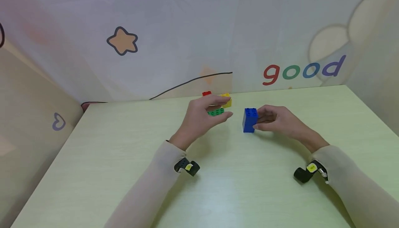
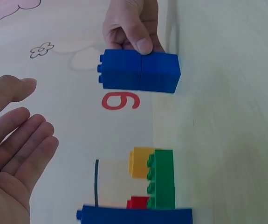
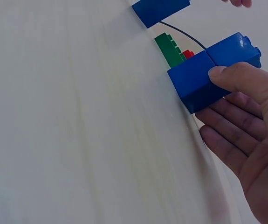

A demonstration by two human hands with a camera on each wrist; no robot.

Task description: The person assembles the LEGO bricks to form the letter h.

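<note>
My right hand point(image 1: 280, 120) holds an upright stack of two blue toy building blocks point(image 1: 249, 121) between thumb and fingers, studs upward. Whether the stack's base touches the table is hard to tell. My left hand point(image 1: 205, 115) has its thumb and fingers spread apart with nothing between them. A second blue block stack point(image 2: 136, 216) stands near the left hand, at the bottom of the left wrist view; the hand hides it in the head view. Behind the left hand are a green block point(image 1: 216, 112), a yellow block point(image 1: 227, 100) and a red block point(image 1: 206, 93), all partly covered.
The pale wooden-look table point(image 1: 103, 172) ends at a printed cloth backdrop point(image 1: 187, 30) just behind the coloured blocks. Another cloth wall point(image 1: 28, 117) runs along the left side. Each wrist carries a small black camera point(image 1: 303, 175) on a strap.
</note>
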